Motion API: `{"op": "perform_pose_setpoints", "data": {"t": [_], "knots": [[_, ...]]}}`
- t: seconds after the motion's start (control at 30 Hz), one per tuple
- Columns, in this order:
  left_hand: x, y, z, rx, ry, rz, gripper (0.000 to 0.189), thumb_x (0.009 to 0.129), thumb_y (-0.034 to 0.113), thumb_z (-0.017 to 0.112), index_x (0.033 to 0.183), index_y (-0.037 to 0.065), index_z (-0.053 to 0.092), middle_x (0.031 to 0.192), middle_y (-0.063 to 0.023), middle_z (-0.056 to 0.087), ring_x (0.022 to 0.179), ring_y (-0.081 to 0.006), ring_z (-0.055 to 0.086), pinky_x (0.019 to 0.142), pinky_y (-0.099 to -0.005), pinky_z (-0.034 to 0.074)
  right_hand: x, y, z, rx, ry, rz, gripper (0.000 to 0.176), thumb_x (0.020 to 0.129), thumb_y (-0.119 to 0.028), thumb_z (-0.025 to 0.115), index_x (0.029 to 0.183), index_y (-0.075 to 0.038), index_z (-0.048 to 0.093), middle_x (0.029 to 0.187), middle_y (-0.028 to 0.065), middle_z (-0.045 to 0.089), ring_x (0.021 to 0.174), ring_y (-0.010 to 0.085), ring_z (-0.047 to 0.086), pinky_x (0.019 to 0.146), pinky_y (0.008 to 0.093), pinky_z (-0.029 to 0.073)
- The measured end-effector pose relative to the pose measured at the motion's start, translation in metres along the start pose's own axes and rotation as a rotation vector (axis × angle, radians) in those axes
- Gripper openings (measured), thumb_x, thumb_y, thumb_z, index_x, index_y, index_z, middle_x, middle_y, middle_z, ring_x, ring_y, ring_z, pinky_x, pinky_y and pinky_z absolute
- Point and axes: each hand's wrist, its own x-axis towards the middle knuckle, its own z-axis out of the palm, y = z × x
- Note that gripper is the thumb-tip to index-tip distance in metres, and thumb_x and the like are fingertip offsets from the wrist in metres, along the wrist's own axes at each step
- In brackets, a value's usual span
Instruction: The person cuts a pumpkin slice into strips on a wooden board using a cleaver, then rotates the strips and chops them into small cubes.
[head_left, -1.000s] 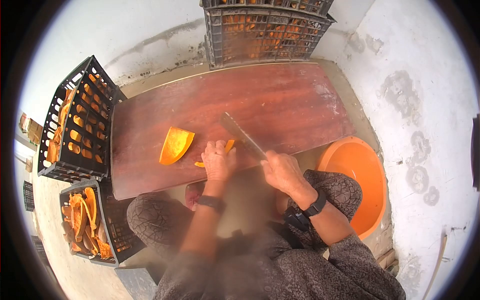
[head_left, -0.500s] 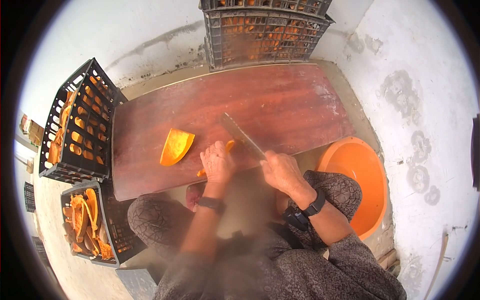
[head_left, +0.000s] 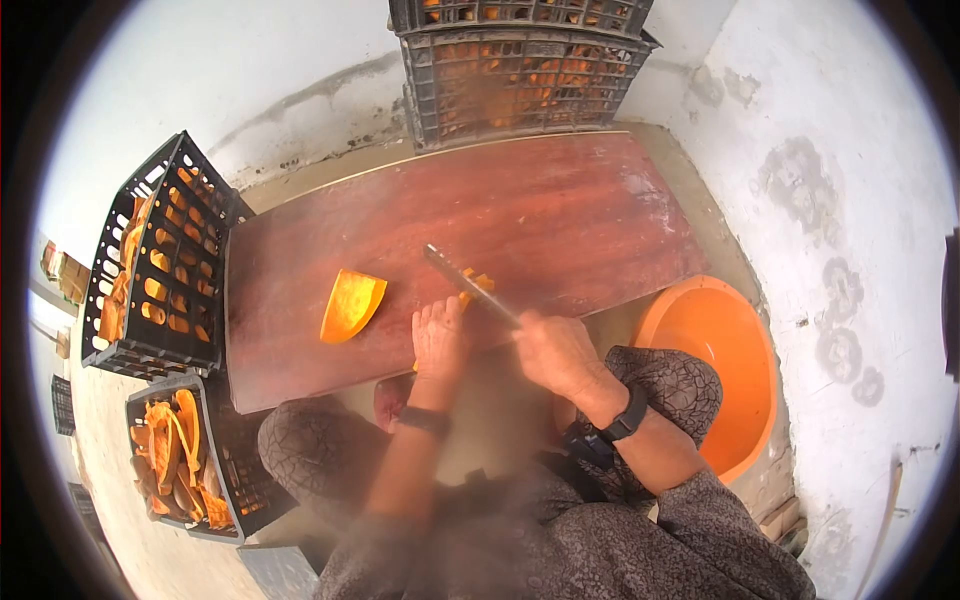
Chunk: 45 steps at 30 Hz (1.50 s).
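Observation:
My right hand (head_left: 562, 352) is wrapped round the handle of a knife (head_left: 462, 281), its blade slanting up and left over the board. Under the fingers of my left hand (head_left: 438, 338) lies a strip of pumpkin (head_left: 464, 300), mostly hidden by the hand. The blade is right beside those fingertips. Small orange pumpkin pieces (head_left: 484, 282) show just past the blade. A larger pumpkin wedge (head_left: 352, 306) lies by itself on the reddish-brown board (head_left: 520, 205), to the left of my left hand.
At the left stand a black crate (head_left: 165, 265) with pumpkin pieces and a lower crate (head_left: 228, 500) holding more. Stacked crates (head_left: 425, 95) are behind the board. An orange basin (head_left: 745, 400) sits by my right knee, near the white wall (head_left: 840, 200).
The knife has shifted left, closer to my left hand, and its blade is turned more on edge. More small pumpkin pieces show by the blade. The wedge stays put on the board.

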Motion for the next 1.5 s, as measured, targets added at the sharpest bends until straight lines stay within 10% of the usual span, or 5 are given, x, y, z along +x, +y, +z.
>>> {"op": "perform_pose_setpoints", "data": {"t": [0.4, 0.67, 1.5], "knots": [[-0.001, 0.003, 0.001, 0.075, -0.026, 0.042, 0.013, 0.077, 0.007, 0.056, 0.089, 0.01, 0.058, 0.081, -0.0094, 0.057, 0.082, -0.0304, 0.058, 0.073, -0.0438, 0.041, 0.0, -0.001, 0.007, -0.099, -0.082, 0.026, 0.012, 0.084, -0.013, 0.055, 0.081, -0.002, 0.058, 0.066, 0.0199, 0.062, 0.065, 0.04, 0.063, 0.062, 0.0487, 0.051], [-0.002, 0.0, -0.023, 0.291, -0.376, -0.071, 0.015, 0.078, 0.007, 0.058, 0.093, 0.01, 0.057, 0.087, -0.0117, 0.065, 0.08, -0.0308, 0.067, 0.071, -0.0431, 0.049, 0.001, -0.009, -0.003, -0.094, -0.117, 0.043, 0.011, 0.08, -0.008, 0.052, 0.081, 0.002, 0.059, 0.067, 0.0239, 0.062, 0.066, 0.0424, 0.063, 0.064, 0.0498, 0.051], [-0.008, -0.003, -0.025, 0.001, -0.263, -0.16, 0.025, 0.078, 0.005, 0.056, 0.1, 0.011, 0.066, 0.09, -0.0199, 0.061, 0.08, -0.0392, 0.064, 0.07, -0.0476, 0.054, 0.019, 0.005, 0.028, -0.096, -0.088, 0.069, 0.01, 0.077, -0.005, 0.056, 0.084, -0.001, 0.06, 0.075, 0.0207, 0.066, 0.075, 0.038, 0.066, 0.069, 0.0468, 0.051]]}}
